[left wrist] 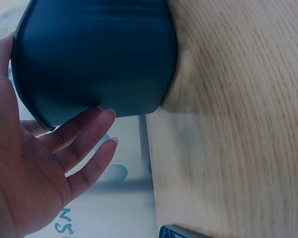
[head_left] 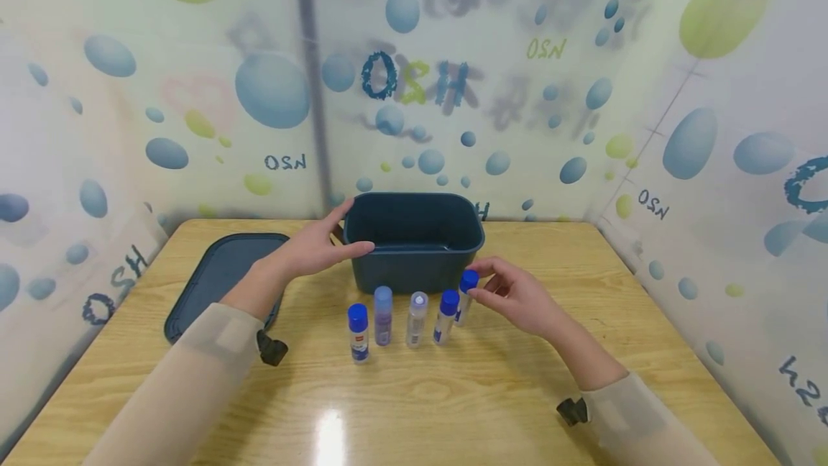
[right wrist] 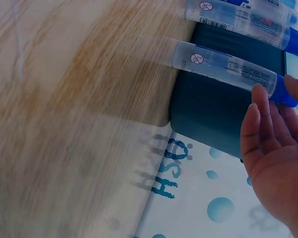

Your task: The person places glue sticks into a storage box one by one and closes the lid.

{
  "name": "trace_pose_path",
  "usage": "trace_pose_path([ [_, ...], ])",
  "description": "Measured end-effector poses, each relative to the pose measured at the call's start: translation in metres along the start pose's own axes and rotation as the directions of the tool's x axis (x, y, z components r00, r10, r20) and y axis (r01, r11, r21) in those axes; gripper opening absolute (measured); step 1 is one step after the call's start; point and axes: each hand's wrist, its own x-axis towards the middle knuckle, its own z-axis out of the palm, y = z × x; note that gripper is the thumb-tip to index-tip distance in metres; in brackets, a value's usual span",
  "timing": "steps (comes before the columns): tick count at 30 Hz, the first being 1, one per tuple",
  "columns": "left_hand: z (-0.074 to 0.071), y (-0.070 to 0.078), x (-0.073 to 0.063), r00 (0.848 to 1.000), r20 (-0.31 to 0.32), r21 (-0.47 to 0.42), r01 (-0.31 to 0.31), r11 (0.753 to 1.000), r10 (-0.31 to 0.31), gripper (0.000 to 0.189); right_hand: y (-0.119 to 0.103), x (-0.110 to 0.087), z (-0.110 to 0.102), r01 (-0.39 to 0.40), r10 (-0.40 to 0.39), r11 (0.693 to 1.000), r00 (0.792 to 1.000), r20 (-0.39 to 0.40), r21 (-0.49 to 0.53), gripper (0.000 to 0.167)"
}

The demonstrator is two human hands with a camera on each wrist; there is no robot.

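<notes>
A dark teal plastic bin (head_left: 414, 272) stands at the back of the table. My left hand (head_left: 317, 244) rests at its left end, thumb over the front rim and index finger at the left rim; the other fingers lie loosely by the outer wall (left wrist: 94, 64). My right hand (head_left: 517, 297) pinches the blue cap of a glue stick (right wrist: 223, 69) at the bin's front right. This stick is upright. Left of it stand another blue-capped glue stick (head_left: 445, 318), a clear-capped one (head_left: 417, 321), a pale-blue one (head_left: 383, 316) and a blue-capped one (head_left: 359, 334).
A dark lid (head_left: 226, 272) lies flat at the table's left, partly hidden by my left forearm. Behind the wooden table (head_left: 401, 408) hangs a white sheet (head_left: 453, 157) with blue and green drops, and similar sheets flank both sides.
</notes>
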Motion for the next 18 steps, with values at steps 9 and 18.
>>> trace_pose_path([
  [9, 0.0014, -0.0005, -0.0010, 1.000, 0.000, -0.023, 0.012, 1.000, -0.012, 0.117, 0.0014, 0.0000, 0.0017, 0.002, -0.002, 1.000, 1.000, -0.019, -0.002, 0.029],
  [18, 0.0024, -0.0019, -0.0001, 1.000, -0.002, -0.038, 0.010, 0.999, -0.010, 0.117, -0.0016, -0.0031, -0.0067, 0.019, -0.021, 1.000, 0.993, -0.114, -0.018, 0.031],
])
